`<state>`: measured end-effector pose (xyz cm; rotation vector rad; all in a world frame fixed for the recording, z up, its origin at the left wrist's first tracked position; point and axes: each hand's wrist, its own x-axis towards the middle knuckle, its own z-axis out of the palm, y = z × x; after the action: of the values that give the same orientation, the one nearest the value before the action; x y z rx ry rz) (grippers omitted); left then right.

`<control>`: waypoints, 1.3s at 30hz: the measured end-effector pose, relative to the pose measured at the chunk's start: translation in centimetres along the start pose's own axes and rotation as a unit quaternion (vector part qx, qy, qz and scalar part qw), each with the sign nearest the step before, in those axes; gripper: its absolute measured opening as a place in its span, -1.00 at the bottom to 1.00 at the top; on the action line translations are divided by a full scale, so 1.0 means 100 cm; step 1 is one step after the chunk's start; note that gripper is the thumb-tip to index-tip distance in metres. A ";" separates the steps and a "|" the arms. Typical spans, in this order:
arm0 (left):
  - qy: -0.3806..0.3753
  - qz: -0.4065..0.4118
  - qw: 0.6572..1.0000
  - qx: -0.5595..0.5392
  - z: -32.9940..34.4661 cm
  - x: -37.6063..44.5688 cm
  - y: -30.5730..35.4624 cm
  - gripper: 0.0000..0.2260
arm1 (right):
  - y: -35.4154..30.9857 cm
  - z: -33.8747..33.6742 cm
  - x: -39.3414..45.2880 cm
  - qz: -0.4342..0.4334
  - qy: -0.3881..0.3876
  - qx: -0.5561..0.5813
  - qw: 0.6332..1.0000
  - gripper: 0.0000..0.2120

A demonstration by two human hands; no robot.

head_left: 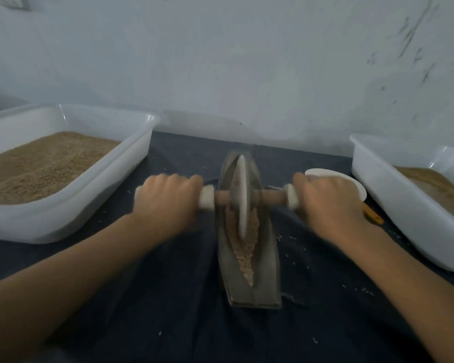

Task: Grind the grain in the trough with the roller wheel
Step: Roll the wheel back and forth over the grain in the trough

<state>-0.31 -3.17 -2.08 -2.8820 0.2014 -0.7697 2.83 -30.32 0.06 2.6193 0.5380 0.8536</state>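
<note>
Hands (left (165, 197), right (325, 197)) grip the crosswise axle; roller wheel (241, 197) aligned along trough (266, 258).

Both white plastic tubs, left (71, 195) and right (393, 189), cut by frame edges. Small white round dish (351, 183) partly hidden; both hands motion-blurred.

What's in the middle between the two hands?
In the head view, between the left hand and right hand runs the wooden axle, with the pale roller wheel at its middle, standing in the trough of grain.
</note>
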 end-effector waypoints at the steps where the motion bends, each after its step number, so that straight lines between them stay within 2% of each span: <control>1: 0.011 0.039 0.999 -0.002 -0.014 -0.021 -0.002 -0.61 | 0.000 -0.015 -0.015 -0.014 0.008 0.007 1.000 -0.52; 3: 0.054 0.112 0.992 -0.032 -0.043 -0.055 -0.006 -0.50 | 0.002 -0.036 -0.042 -0.027 0.037 0.029 0.999 -0.51; 5: 0.060 0.128 0.989 -0.033 -0.059 -0.069 -0.010 -0.47 | 0.004 -0.040 -0.056 -0.020 0.027 0.071 0.997 -0.51; 7: 0.013 0.103 0.994 -0.015 -0.061 -0.061 -0.008 -0.51 | 0.001 -0.033 -0.055 -0.010 -0.007 0.103 0.995 -0.48; 10: -0.040 0.054 0.996 0.067 -0.027 -0.017 -0.001 -0.63 | -0.003 0.000 -0.026 0.013 -0.001 0.088 0.996 -0.52; 14: 0.002 -0.022 0.999 0.044 0.021 0.061 -0.008 -0.75 | 0.004 0.044 0.046 0.053 0.028 -0.006 0.998 -0.67; 16: 0.013 -0.022 0.999 0.045 0.026 0.086 -0.011 -0.76 | 0.005 0.056 0.067 0.093 0.016 0.017 0.995 -0.81; 18: 0.025 -0.005 0.998 0.054 0.022 0.090 -0.008 -0.74 | 0.003 0.060 0.062 0.115 -0.015 0.050 0.992 -0.86; 21: 0.023 0.031 0.998 0.042 0.001 0.059 0.004 -0.73 | 0.002 0.042 0.021 0.099 -0.066 0.103 0.988 -0.80; 23: 0.022 0.058 0.997 0.041 -0.017 0.018 0.009 -0.66 | 0.002 0.014 -0.010 0.062 -0.089 0.099 0.989 -0.67; 25: 0.050 0.083 0.995 0.015 -0.038 -0.023 0.011 -0.56 | 0.002 -0.018 -0.037 0.020 -0.027 0.100 0.994 -0.55; 27: 0.075 0.096 0.992 -0.029 -0.049 -0.052 0.005 -0.52 | 0.002 -0.038 -0.056 -0.015 0.055 0.084 0.995 -0.60; 29: 0.028 0.083 0.994 -0.060 -0.049 -0.064 0.000 -0.51 | 0.001 -0.044 -0.059 -0.028 0.069 0.085 0.994 -0.64; 31: -0.045 0.070 0.996 -0.035 -0.043 -0.050 0.002 -0.55 | 0.000 -0.032 -0.050 -0.018 0.059 0.092 0.994 -0.60; 32: -0.049 0.060 0.997 0.000 -0.033 -0.035 0.003 -0.60 | -0.001 -0.022 -0.039 -0.010 0.037 0.101 0.994 -0.58; 33: -0.045 0.039 0.998 0.014 -0.021 -0.018 0.002 -0.66 | -0.002 -0.010 -0.024 0.003 0.004 0.096 0.995 -0.58; 35: -0.022 0.017 0.999 0.021 0.001 0.022 -0.002 -0.78 | -0.001 0.017 0.011 0.048 -0.049 0.035 0.997 -0.70; 37: 0.001 0.003 1.000 0.026 0.017 0.063 -0.010 -0.83 | 0.001 0.031 0.046 0.082 -0.040 0.002 0.996 -0.83; 39: -0.010 -0.022 1.000 0.001 0.029 0.087 -0.016 -0.83 | 0.001 0.035 0.068 0.088 -0.024 -0.007 0.996 -0.80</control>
<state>8.75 -2.75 -0.14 -2.8997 0.1357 -0.7479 10.08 -28.01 0.78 2.6974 0.2919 0.8396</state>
